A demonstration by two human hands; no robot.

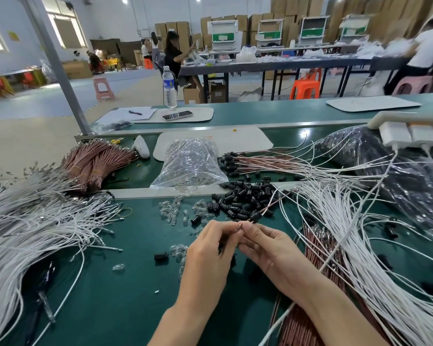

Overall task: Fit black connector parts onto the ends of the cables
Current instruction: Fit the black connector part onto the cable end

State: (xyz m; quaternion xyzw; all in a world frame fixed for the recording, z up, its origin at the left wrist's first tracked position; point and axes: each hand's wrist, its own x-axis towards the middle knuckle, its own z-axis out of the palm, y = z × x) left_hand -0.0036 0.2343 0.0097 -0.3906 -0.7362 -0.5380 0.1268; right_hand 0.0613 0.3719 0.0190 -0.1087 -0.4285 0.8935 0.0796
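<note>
My left hand (210,248) and my right hand (268,248) meet above the green table, both pinching the metal tip of a thin copper-coloured cable (270,207). A black connector part (256,217) sits on that cable just beyond my fingertips. The cable runs up and right over a heap of loose black connector parts (245,198). A single black part (161,256) lies left of my left hand. A sheaf of copper cables (318,248) and white cables (355,233) spreads to the right.
A big pile of white cables (28,226) covers the left. Bundled copper cables (95,161) and a clear bag of small parts (190,163) lie further back. Clear little caps (170,211) are scattered mid-table. Finished cables with black ends (235,162) lie behind.
</note>
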